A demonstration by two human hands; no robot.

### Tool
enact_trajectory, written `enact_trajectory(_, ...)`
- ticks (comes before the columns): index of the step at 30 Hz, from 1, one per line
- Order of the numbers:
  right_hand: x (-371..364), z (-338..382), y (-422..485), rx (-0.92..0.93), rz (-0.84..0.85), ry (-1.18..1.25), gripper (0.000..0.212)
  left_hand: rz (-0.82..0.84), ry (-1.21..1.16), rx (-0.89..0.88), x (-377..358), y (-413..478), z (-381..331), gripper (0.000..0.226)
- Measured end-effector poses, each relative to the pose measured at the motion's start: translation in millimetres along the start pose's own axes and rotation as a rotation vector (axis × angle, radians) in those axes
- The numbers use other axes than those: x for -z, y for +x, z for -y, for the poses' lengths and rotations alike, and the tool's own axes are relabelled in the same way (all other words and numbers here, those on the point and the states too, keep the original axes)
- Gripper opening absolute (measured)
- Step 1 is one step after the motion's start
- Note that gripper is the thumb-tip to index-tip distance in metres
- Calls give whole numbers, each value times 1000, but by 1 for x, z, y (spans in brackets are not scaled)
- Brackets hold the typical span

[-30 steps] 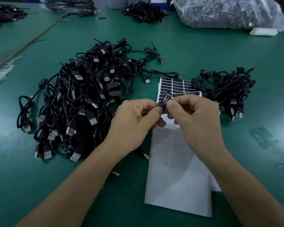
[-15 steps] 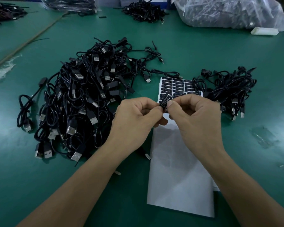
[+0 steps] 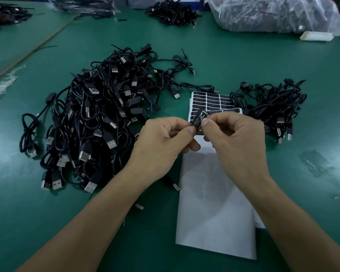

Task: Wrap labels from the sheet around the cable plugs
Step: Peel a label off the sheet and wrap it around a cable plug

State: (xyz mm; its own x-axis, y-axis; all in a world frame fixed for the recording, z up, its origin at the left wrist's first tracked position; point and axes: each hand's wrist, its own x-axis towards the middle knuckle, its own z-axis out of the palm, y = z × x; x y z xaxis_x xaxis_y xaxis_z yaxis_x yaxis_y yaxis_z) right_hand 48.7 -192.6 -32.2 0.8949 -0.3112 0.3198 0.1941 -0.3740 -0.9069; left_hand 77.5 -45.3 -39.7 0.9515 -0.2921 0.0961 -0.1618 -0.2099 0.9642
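A small black plug with a black printed label (image 3: pixel 199 119) on it is held up between both hands above the label sheet. My left hand (image 3: pixel 161 146) pinches its lower end between thumb and fingers. My right hand (image 3: pixel 238 142) pinches its side with thumb and forefinger. The label sheet (image 3: pixel 214 103) lies flat behind the hands, with rows of black labels at its far end and bare white backing (image 3: pixel 214 213) toward me. The cable hangs hidden under my hands.
A large heap of black USB cables (image 3: pixel 98 118) lies left of the sheet, a smaller heap (image 3: pixel 271 107) to its right. Clear plastic bags (image 3: pixel 273 14) and more cable bundles (image 3: pixel 173 12) sit along the far edge of the green table (image 3: pixel 243 59).
Both hands stay together at the plug. The fingers have shifted slightly along the label, and the plug is tilted a little more upright.
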Motion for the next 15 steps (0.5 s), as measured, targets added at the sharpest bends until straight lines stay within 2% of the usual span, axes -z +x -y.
enact_trajectory(15,1,1,0,63,58,28,24,1,-13,-23,0,1,1,20)
